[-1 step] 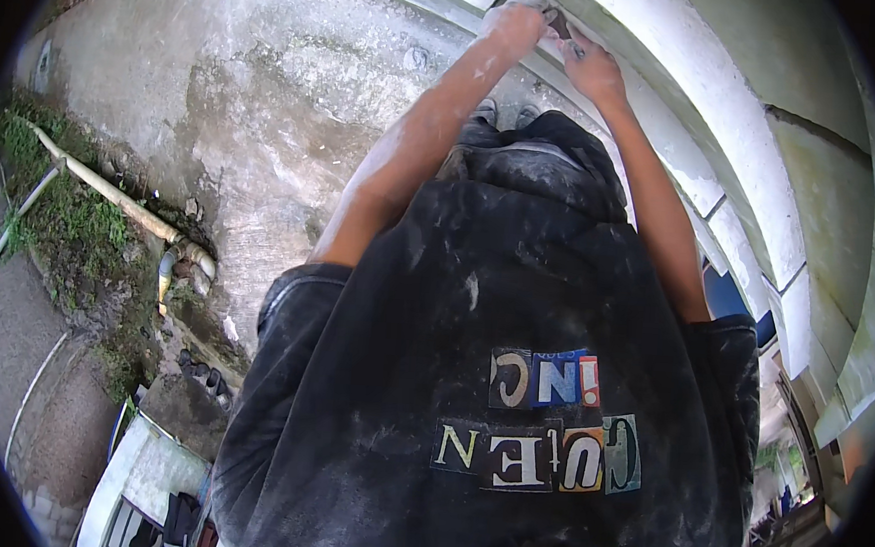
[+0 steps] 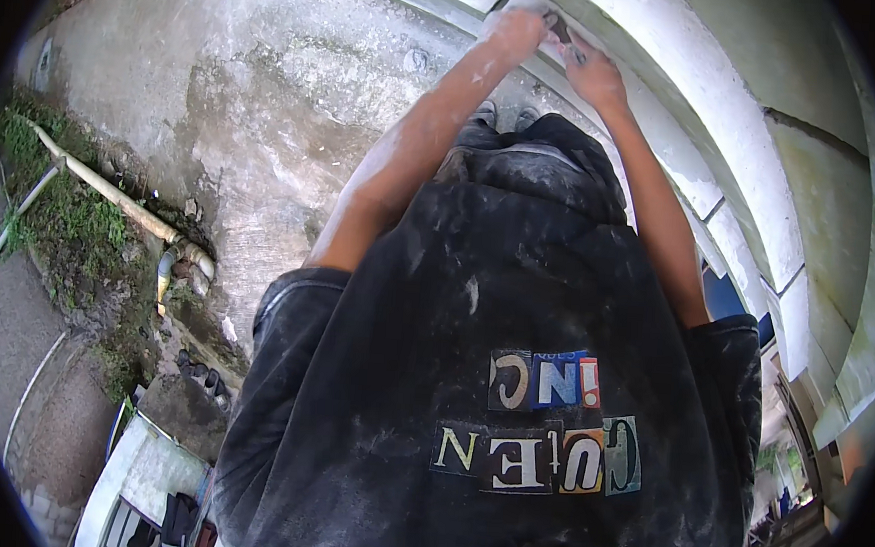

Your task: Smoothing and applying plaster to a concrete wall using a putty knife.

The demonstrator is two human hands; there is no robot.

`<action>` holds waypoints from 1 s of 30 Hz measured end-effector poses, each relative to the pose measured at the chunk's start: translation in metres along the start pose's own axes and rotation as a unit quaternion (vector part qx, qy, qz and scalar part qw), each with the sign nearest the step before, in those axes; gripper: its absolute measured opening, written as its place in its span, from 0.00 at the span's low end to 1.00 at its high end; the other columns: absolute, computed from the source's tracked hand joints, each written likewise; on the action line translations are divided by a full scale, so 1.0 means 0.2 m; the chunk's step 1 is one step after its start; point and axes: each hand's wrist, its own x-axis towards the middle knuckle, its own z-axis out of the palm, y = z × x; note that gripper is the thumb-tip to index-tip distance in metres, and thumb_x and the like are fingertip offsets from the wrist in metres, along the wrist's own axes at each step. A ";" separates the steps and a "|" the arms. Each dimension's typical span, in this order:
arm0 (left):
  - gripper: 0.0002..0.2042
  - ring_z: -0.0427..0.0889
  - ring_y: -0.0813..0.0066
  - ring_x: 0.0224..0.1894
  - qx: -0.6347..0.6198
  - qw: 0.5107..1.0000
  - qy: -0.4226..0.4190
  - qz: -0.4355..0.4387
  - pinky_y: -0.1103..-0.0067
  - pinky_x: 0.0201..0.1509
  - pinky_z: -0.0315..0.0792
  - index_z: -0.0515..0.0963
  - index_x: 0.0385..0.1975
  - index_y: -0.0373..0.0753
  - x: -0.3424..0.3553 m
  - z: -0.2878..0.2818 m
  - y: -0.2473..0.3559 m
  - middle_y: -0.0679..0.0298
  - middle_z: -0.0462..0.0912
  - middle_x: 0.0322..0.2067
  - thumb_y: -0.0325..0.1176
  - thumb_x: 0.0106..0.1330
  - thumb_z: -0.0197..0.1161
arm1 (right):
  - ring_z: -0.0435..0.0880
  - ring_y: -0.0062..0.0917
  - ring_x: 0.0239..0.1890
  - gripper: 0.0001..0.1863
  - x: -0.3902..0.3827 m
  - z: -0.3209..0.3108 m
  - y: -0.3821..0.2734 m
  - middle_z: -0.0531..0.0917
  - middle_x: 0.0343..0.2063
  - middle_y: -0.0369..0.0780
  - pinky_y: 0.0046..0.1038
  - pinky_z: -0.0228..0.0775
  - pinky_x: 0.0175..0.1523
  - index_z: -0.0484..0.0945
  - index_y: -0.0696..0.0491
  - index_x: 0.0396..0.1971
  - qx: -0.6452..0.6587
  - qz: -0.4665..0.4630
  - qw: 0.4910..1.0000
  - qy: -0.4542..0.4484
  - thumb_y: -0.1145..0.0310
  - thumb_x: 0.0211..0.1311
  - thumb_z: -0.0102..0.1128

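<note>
Both my hands are up at the far end of my reach, close together in front of a pale wall ledge (image 2: pixel 657 117). Between them is a small dark flat piece (image 2: pixel 561 26), blade-like in shape, though its exact kind is too small to tell. My right hand (image 2: pixel 597 78) is closed around its near end, where a bit of grey shows at the fingers. My left hand (image 2: pixel 517 35), dusted white like its forearm, has its fingers curled in at the piece's other side. Blur and the hand itself hide what those left fingertips grip.
Grey stained concrete ground (image 2: pixel 298 105) spreads to the left of my dusty trousers (image 2: pixel 525 159). Beyond it lie a pipe (image 2: pixel 112 188) and a green plant strip (image 2: pixel 89 232). Stepped pale mouldings (image 2: pixel 739 101) curve close along my right side.
My left hand has moved very slightly nearer and to the right, and the right-hand fingers have shifted a little. The dark piece stays between them.
</note>
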 end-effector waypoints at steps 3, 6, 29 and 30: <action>0.17 0.87 0.50 0.38 -0.016 0.997 0.077 0.002 0.60 0.46 0.79 0.85 0.40 0.42 -0.06 0.17 -0.11 0.53 0.87 0.33 0.50 0.64 0.64 | 0.76 0.48 0.62 0.32 -0.12 0.01 -0.03 0.79 0.58 0.52 0.41 0.65 0.69 0.67 0.35 0.69 0.001 -0.011 0.999 -0.053 0.43 0.67 0.52; 0.21 0.87 0.51 0.42 0.016 0.982 0.173 0.071 0.61 0.46 0.80 0.83 0.41 0.40 -0.05 0.18 -0.08 0.52 0.87 0.35 0.54 0.64 0.64 | 0.75 0.49 0.63 0.32 -0.05 0.05 -0.02 0.78 0.58 0.52 0.41 0.65 0.69 0.67 0.33 0.69 -0.020 -0.021 1.000 -0.010 0.42 0.67 0.52; 0.22 0.86 0.50 0.41 0.005 0.996 0.090 0.019 0.60 0.46 0.80 0.81 0.54 0.50 -0.14 0.22 -0.02 0.57 0.87 0.42 0.53 0.63 0.65 | 0.76 0.51 0.60 0.30 -0.16 0.02 0.06 0.79 0.57 0.51 0.44 0.69 0.65 0.66 0.28 0.69 -0.044 -0.006 0.999 -0.019 0.42 0.68 0.52; 0.22 0.86 0.50 0.41 0.003 0.996 0.091 0.015 0.60 0.46 0.80 0.81 0.54 0.50 -0.14 0.23 -0.01 0.57 0.87 0.42 0.53 0.63 0.65 | 0.77 0.52 0.60 0.31 -0.15 0.01 0.07 0.79 0.57 0.52 0.44 0.69 0.65 0.66 0.29 0.70 -0.048 -0.007 0.999 -0.022 0.41 0.68 0.51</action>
